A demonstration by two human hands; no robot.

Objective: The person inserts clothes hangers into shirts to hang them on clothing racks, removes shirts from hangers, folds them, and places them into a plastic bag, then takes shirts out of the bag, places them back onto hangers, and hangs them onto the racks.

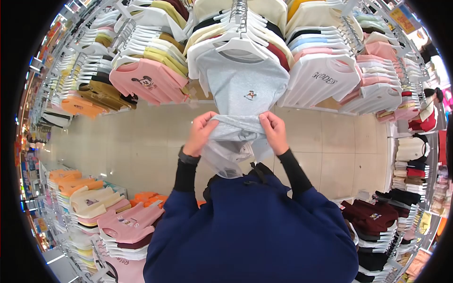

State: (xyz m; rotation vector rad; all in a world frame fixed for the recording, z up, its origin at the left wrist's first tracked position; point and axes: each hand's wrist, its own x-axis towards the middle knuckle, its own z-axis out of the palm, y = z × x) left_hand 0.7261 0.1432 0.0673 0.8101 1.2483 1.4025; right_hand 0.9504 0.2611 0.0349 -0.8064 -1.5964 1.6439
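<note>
A light grey T-shirt [243, 82] with a small embroidered figure on its chest hangs from a white hanger [241, 45] at the front of the middle rack. Both hands pinch its lower edge, pulled toward me and turned up. My left hand [202, 132] grips the fabric at the left side, thumb and fingers closed. On the right side, my right hand [275, 131] holds it the same way. Below the fabric, a clear plastic bag [226, 160] hangs close to my body; what is inside it is mostly hidden.
Beside the grey shirt hang a pink shirt [148, 80] with a cartoon print and a white shirt [323, 78] with dark lettering. More racks of clothes stand behind me, with a pink top [127, 221] and a maroon top [370, 217]. Tiled floor [137, 141] lies between.
</note>
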